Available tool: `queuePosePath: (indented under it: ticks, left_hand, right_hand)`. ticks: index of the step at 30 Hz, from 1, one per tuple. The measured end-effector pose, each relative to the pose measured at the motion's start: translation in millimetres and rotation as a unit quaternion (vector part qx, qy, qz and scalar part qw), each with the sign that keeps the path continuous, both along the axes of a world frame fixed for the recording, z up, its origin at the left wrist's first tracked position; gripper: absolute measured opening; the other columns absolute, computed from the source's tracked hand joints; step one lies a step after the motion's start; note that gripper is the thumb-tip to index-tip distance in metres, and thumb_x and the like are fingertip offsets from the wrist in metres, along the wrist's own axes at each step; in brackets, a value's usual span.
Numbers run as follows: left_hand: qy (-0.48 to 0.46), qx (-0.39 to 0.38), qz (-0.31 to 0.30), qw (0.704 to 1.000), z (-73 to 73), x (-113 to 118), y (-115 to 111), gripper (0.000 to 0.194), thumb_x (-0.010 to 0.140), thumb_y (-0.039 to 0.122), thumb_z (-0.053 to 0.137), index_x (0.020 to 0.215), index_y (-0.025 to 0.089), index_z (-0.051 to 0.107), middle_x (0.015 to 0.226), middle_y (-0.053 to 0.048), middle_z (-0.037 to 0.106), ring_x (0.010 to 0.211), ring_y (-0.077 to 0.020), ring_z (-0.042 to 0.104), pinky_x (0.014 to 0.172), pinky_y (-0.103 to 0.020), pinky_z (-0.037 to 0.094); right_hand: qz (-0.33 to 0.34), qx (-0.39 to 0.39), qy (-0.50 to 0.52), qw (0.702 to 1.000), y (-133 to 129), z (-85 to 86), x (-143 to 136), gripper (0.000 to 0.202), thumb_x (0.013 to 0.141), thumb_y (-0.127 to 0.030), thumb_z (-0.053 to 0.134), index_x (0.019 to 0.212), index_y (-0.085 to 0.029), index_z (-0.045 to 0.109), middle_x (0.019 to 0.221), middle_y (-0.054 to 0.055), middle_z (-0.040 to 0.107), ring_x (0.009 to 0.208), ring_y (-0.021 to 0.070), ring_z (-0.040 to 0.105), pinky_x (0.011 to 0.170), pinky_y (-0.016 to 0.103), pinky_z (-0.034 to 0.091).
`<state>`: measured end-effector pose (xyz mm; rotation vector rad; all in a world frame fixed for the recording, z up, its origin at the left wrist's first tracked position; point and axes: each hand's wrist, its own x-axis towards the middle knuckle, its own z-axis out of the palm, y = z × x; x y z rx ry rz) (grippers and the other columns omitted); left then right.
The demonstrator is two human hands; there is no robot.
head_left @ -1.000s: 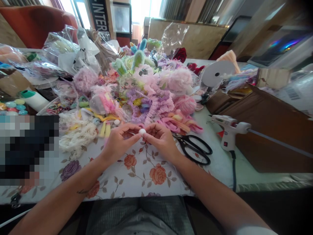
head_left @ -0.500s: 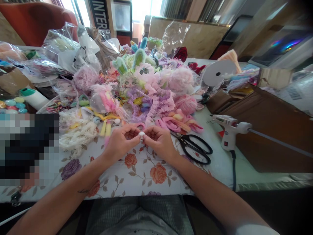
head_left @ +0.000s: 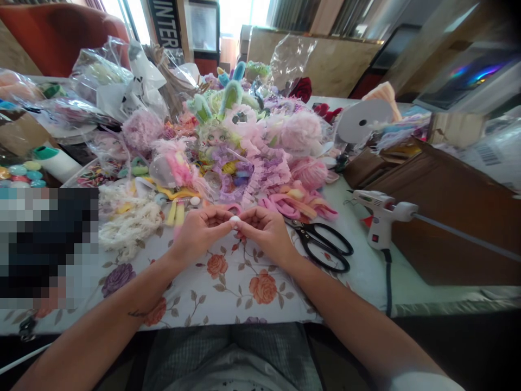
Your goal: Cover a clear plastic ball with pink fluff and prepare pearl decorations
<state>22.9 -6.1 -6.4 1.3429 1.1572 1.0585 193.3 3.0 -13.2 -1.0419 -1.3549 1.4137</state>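
Above the flowered cloth (head_left: pixel 195 307), my left hand (head_left: pixel 201 227) and my right hand (head_left: pixel 262 228) meet at the fingertips. Between them they pinch a small round white piece (head_left: pixel 235 219), held by thumb and fingers from both sides. Its exact kind is too small to tell, and the fingers cover most of it. Black-handled scissors (head_left: pixel 328 247) lie just right of my right hand, their blades partly hidden by it. Pink and yellow fuzzy strips (head_left: pixel 301 203) are behind that hand. Short yellow pieces (head_left: pixel 176 213) and a white ball (head_left: pixel 195 201) lie beyond my left hand.
A white glue gun (head_left: pixel 380 214) with a long glue stick stands at the right, before a cardboard box (head_left: pixel 459 228). Cream yarn (head_left: pixel 128 217) lies at the left. A doll (head_left: pixel 215 136), purple ruffled ribbon (head_left: pixel 280 168) and pink yarn fill the back. A white spool (head_left: pixel 362 120) stands behind.
My thumbs and fingertips have shifted slightly around the white piece, which now sits a little higher in the pinch. Both hands otherwise stay in place.
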Motion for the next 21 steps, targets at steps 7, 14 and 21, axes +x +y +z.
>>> queuePosePath:
  ticks: [7,14,21]
  left_hand:
    - [0.078,0.026,0.026,0.996,-7.3,1.2,-1.9,0.026,0.075,0.040,0.073,0.085,0.017,0.076,0.088,-0.006,0.074,0.076,-0.0187,0.066,0.067,-0.029,0.052]
    - [0.022,-0.050,0.018,0.998,-2.6,0.6,-2.3,0.030,0.069,0.044,0.078,0.083,0.017,0.077,0.075,-0.005,0.074,0.068,-0.0172,0.065,0.064,-0.028,0.050]
    - [-0.034,-0.037,0.050,0.998,-1.3,3.1,-2.2,0.026,0.067,0.039,0.082,0.082,0.018,0.076,0.076,-0.003,0.074,0.070,-0.0150,0.066,0.064,-0.024,0.051]
  right_hand:
    - [-0.009,0.023,-0.046,0.999,-1.0,-1.2,-3.4,0.022,0.071,-0.034,0.073,0.073,-0.015,0.063,0.060,-0.001,0.061,0.051,0.0086,0.053,0.047,0.021,0.041]
    - [0.002,-0.016,-0.030,0.999,-1.8,-0.1,-3.6,0.026,0.070,-0.038,0.073,0.074,-0.015,0.061,0.059,-0.002,0.060,0.051,0.0087,0.052,0.047,0.021,0.040]
    - [-0.001,0.002,-0.006,1.000,-0.2,0.6,-4.3,0.033,0.069,-0.043,0.078,0.079,-0.016,0.062,0.066,-0.001,0.062,0.057,0.0096,0.056,0.052,0.022,0.045]
